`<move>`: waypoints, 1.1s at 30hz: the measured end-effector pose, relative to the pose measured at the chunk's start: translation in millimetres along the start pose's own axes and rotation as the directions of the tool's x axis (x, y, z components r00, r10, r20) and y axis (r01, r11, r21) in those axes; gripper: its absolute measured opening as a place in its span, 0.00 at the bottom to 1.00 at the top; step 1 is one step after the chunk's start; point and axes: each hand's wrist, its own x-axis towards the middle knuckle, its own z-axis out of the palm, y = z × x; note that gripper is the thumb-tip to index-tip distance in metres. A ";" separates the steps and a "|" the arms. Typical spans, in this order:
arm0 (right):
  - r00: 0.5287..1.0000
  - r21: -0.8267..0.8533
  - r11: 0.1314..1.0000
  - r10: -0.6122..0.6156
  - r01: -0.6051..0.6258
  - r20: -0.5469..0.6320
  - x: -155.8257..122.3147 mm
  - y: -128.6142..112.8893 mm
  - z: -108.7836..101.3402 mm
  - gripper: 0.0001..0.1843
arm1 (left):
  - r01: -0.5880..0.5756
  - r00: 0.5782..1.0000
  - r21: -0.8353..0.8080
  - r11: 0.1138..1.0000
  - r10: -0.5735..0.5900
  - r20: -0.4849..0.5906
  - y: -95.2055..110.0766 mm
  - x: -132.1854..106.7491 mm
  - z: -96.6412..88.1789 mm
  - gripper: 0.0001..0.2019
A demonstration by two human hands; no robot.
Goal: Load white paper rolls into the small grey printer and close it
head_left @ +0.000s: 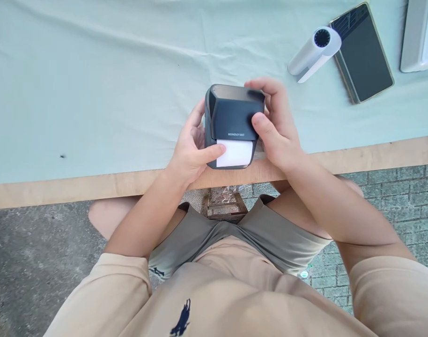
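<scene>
Between both hands is a dark label printer (233, 119) marked NIIMBOT, held just over the table's near edge. A white label strip (240, 153) shows at its front opening. My left hand (191, 150) grips the printer's left side, its thumb lying on the label. Around the right side wraps my right hand (279, 128), with the thumb on the dark cover and the index finger at the far top corner. The remaining fingers of both hands are partly hidden behind the printer.
A white roll (314, 51) with a dark round end lies at the upper right, against a smartphone (363, 54). Beyond the phone, a white box-shaped item (419, 37) is cut off by the frame. Pale green cloth (112, 84) covers the table, whose wooden edge (77, 188) runs across my lap.
</scene>
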 end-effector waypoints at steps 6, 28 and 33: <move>0.992 0.128 0.985 0.106 -0.114 0.069 1.6 -3.6 -0.8 0.32 | -0.003 1.000 -0.052 0.999 0.003 0.011 1.4 -0.5 1.8 0.34; 0.993 0.039 0.999 0.022 -0.027 0.119 0.0 7.8 -0.4 0.45 | -0.007 1.000 -0.058 0.998 0.007 -0.002 4.6 -0.5 7.6 0.16; 0.980 0.000 0.998 -0.054 0.055 0.189 0.0 7.5 0.3 0.54 | -0.003 0.999 -0.055 0.998 0.001 -0.036 5.2 -1.1 9.1 0.18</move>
